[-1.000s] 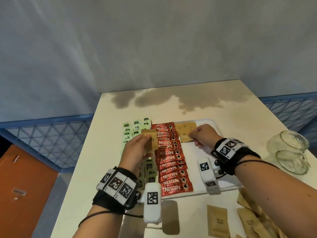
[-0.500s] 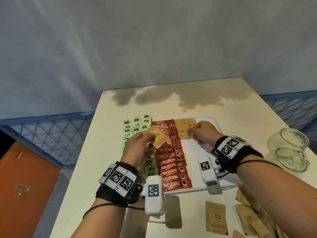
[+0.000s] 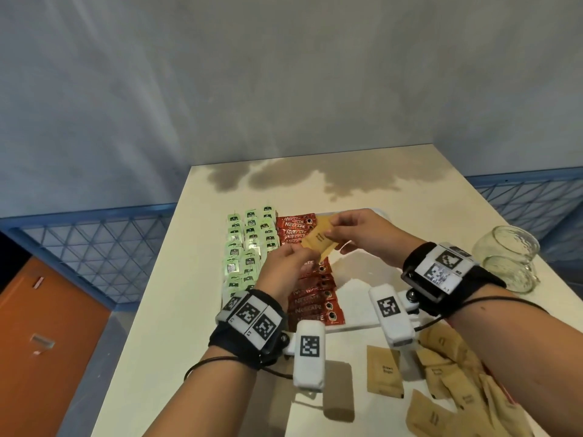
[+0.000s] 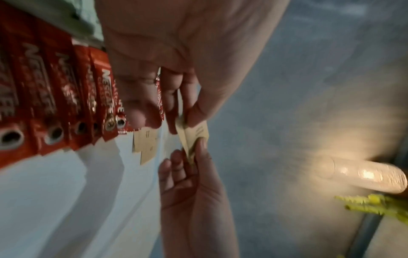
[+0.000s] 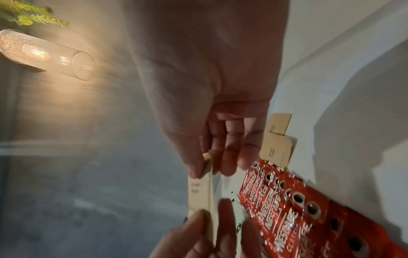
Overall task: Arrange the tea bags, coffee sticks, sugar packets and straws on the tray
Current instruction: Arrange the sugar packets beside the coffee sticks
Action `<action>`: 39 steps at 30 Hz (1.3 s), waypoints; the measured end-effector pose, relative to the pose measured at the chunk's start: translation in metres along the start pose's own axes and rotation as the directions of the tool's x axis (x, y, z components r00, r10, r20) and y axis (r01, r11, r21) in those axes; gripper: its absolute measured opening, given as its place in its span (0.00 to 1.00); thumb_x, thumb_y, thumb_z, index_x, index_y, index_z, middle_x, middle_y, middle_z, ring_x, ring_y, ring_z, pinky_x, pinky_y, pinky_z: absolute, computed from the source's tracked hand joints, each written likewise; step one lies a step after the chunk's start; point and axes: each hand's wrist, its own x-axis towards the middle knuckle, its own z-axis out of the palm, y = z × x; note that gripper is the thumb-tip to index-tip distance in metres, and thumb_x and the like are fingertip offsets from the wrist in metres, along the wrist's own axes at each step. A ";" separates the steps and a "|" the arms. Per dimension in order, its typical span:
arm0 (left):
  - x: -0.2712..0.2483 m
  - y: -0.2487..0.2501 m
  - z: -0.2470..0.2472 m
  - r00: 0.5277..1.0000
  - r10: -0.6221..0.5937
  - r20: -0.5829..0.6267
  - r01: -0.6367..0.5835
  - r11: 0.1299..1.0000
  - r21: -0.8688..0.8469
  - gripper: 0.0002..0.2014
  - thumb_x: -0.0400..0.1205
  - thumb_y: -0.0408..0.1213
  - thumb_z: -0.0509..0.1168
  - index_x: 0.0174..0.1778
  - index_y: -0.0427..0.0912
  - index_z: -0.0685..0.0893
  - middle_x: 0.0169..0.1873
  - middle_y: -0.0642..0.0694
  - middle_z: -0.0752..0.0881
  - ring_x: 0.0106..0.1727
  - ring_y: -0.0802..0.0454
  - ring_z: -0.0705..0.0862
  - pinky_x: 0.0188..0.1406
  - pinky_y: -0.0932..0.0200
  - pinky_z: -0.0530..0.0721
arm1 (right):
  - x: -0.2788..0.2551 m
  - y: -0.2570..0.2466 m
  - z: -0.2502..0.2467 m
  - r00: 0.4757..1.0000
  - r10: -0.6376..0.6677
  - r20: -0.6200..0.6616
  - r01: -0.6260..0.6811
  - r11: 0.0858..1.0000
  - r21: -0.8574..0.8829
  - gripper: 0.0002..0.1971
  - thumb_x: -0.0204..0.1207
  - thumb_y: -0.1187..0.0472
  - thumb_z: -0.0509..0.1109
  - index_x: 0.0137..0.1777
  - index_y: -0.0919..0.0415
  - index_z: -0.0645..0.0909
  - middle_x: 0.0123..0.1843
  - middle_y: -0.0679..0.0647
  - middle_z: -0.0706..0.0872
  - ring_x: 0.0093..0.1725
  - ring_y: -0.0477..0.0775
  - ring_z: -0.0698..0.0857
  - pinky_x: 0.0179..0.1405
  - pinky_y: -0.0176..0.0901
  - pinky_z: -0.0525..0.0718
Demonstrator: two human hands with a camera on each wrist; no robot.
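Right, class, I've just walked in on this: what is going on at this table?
A person is filling a white tray. Both hands hold one brown sugar packet above it: the left hand pinches its near end, the right hand its far end. Green tea bags and red coffee sticks already lie in rows. Two sugar packets lie at the tray's far end; more packets wait on the table.

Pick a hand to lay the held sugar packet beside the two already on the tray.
Right. Both the right hand and left hand pinch the sugar packet, but the right is over the tray's bare side, nearer the placed packets; the left hangs above the coffee sticks.
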 end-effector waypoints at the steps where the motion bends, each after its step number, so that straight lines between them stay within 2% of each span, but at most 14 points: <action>1: -0.001 0.000 -0.001 0.999 0.045 -0.004 -0.044 0.997 0.066 0.09 0.79 0.32 0.72 0.54 0.39 0.84 0.53 0.41 0.90 0.51 0.48 0.89 0.45 0.54 0.89 | -0.001 -0.002 -0.002 1.000 0.007 0.027 -0.006 0.999 -0.051 0.04 0.81 0.65 0.70 0.43 0.60 0.83 0.38 0.52 0.87 0.35 0.48 0.83 0.40 0.41 0.81; 5: -0.002 0.004 -0.001 0.977 0.214 -0.006 -0.206 0.948 0.243 0.07 0.78 0.35 0.73 0.51 0.44 0.88 0.45 0.47 0.92 0.45 0.53 0.89 0.41 0.58 0.83 | -0.002 -0.005 -0.001 0.999 -0.006 0.047 0.013 0.988 -0.153 0.04 0.80 0.63 0.71 0.44 0.57 0.85 0.44 0.56 0.88 0.41 0.50 0.84 0.42 0.43 0.83; 9: 0.003 0.006 0.005 0.971 0.227 -0.072 -0.211 0.961 0.179 0.05 0.78 0.34 0.73 0.49 0.42 0.88 0.44 0.46 0.92 0.46 0.51 0.90 0.48 0.54 0.87 | 0.000 0.002 -0.002 0.999 0.011 -0.044 -0.011 1.000 0.001 0.10 0.79 0.62 0.72 0.54 0.69 0.86 0.45 0.60 0.88 0.41 0.52 0.85 0.39 0.39 0.86; 12: 0.008 0.003 0.007 0.969 0.238 -0.065 -0.223 0.956 0.189 0.05 0.78 0.34 0.74 0.48 0.43 0.88 0.45 0.45 0.92 0.43 0.53 0.89 0.39 0.61 0.83 | 0.003 0.012 -0.004 0.999 0.032 -0.038 -0.032 0.999 0.007 0.10 0.80 0.63 0.72 0.52 0.72 0.85 0.43 0.58 0.87 0.40 0.49 0.84 0.38 0.37 0.85; 15: 0.015 -0.001 0.002 0.957 0.253 -0.140 -0.228 0.958 0.173 0.04 0.78 0.33 0.73 0.46 0.47 0.88 0.44 0.48 0.90 0.39 0.55 0.87 0.35 0.65 0.81 | 0.017 0.027 -0.024 0.980 0.067 -0.186 -0.071 0.997 -0.016 0.07 0.82 0.63 0.69 0.49 0.68 0.84 0.42 0.56 0.87 0.36 0.48 0.84 0.33 0.35 0.84; 18: 0.019 -0.003 -0.005 0.951 0.248 -0.184 -0.232 0.967 0.101 0.05 0.79 0.31 0.72 0.46 0.46 0.89 0.44 0.49 0.90 0.40 0.54 0.87 0.36 0.64 0.83 | 0.031 0.051 -0.049 0.916 0.187 -0.354 -0.191 0.981 0.025 0.08 0.82 0.70 0.67 0.42 0.73 0.79 0.37 0.62 0.81 0.32 0.54 0.83 0.27 0.38 0.85; 21: 0.022 -0.004 -0.010 0.948 0.274 -0.159 -0.256 0.958 0.126 0.05 0.80 0.32 0.72 0.48 0.45 0.88 0.46 0.49 0.90 0.41 0.55 0.87 0.38 0.64 0.83 | 0.048 0.078 -0.055 0.894 0.264 -0.362 -0.277 0.961 0.019 0.14 0.80 0.74 0.68 0.33 0.66 0.73 0.33 0.63 0.77 0.28 0.53 0.81 0.28 0.39 0.82; 25: 0.029 -0.005 -0.015 0.943 0.297 -0.148 -0.277 0.950 0.142 0.04 0.80 0.33 0.72 0.47 0.47 0.88 0.46 0.48 0.90 0.41 0.53 0.87 0.40 0.62 0.82 | 0.078 0.105 -0.056 0.896 0.274 -0.350 -0.336 0.933 -0.129 0.13 0.74 0.63 0.76 0.31 0.58 0.78 0.35 0.61 0.78 0.37 0.59 0.80 0.49 0.58 0.85; 26: 0.030 -0.005 -0.016 0.942 0.304 -0.143 -0.282 0.947 0.151 0.04 0.80 0.33 0.72 0.46 0.47 0.88 0.45 0.48 0.90 0.42 0.51 0.87 0.41 0.62 0.82 | 0.086 0.114 -0.059 0.899 0.285 -0.332 -0.342 0.931 -0.130 0.15 0.73 0.62 0.77 0.27 0.55 0.78 0.33 0.59 0.77 0.37 0.60 0.80 0.50 0.60 0.85; 28: 0.032 -0.007 -0.016 0.937 0.324 -0.127 -0.298 0.936 0.189 0.05 0.80 0.34 0.72 0.45 0.49 0.88 0.44 0.48 0.90 0.44 0.50 0.88 0.43 0.60 0.84 | 0.083 0.095 -0.051 0.895 0.275 -0.352 -0.338 0.932 -0.130 0.20 0.71 0.60 0.78 0.21 0.53 0.76 0.29 0.56 0.75 0.38 0.62 0.80 0.47 0.55 0.82; 31: 0.033 -0.007 -0.016 0.929 0.356 -0.097 -0.325 0.914 0.242 0.05 0.79 0.36 0.73 0.44 0.52 0.88 0.43 0.50 0.90 0.46 0.51 0.88 0.47 0.56 0.86 | 0.077 0.078 -0.049 0.908 0.275 -0.315 -0.350 0.912 -0.214 0.12 0.76 0.54 0.75 0.32 0.54 0.81 0.29 0.50 0.79 0.30 0.50 0.78 0.36 0.40 0.76; 33: 0.035 -0.008 -0.016 0.924 0.373 -0.087 -0.337 0.899 0.280 0.04 0.79 0.37 0.73 0.44 0.53 0.88 0.44 0.51 0.90 0.47 0.51 0.88 0.48 0.54 0.87 | 0.079 0.076 -0.050 0.905 0.285 -0.315 -0.368 0.896 -0.249 0.12 0.76 0.53 0.75 0.33 0.55 0.82 0.31 0.50 0.81 0.32 0.49 0.80 0.39 0.43 0.79; 36: 0.031 -0.008 -0.016 0.920 0.387 -0.065 -0.348 0.881 0.319 0.04 0.79 0.37 0.73 0.44 0.52 0.88 0.43 0.53 0.90 0.47 0.52 0.88 0.50 0.53 0.88 | 0.086 0.084 -0.050 0.894 0.282 -0.348 -0.372 0.900 -0.226 0.18 0.71 0.57 0.80 0.22 0.54 0.80 0.30 0.55 0.83 0.42 0.64 0.88 0.53 0.58 0.87; 39: 0.019 -0.005 -0.014 0.923 0.385 -0.032 -0.353 0.874 0.335 0.04 0.79 0.35 0.72 0.45 0.50 0.88 0.41 0.54 0.88 0.45 0.53 0.87 0.46 0.57 0.86 | 0.076 0.071 -0.047 0.893 0.296 -0.339 -0.392 0.881 -0.263 0.12 0.75 0.52 0.76 0.33 0.55 0.81 0.33 0.53 0.81 0.35 0.55 0.81 0.43 0.47 0.80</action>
